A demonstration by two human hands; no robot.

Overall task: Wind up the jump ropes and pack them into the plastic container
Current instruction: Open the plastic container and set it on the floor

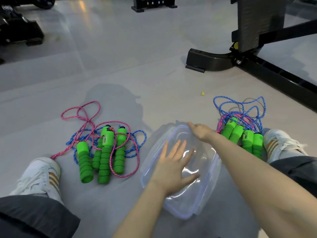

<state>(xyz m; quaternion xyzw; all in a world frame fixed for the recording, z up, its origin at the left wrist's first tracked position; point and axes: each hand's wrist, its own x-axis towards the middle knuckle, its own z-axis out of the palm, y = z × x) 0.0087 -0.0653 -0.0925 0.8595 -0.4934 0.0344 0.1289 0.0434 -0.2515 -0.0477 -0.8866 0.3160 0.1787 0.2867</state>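
A clear plastic container (207, 196) with a bluish rim lies on the grey floor between my legs. My left hand (173, 165) lies flat on its clear top, fingers spread. My right hand (201, 131) is at the container's far corner, with fingers curled over the rim there. To the left is a loose pile of jump ropes (103, 152) with green foam handles and tangled pink and blue cords. A second pile of jump ropes (243, 134) lies to the right by my right foot, handles side by side, blue cord looping behind them.
My white shoes sit at the left (39, 176) and right (279, 143). A black gym machine frame (257, 66) stands at the back right, more black equipment (18, 30) at the back left. A small yellow scrap (202, 93) lies on the floor.
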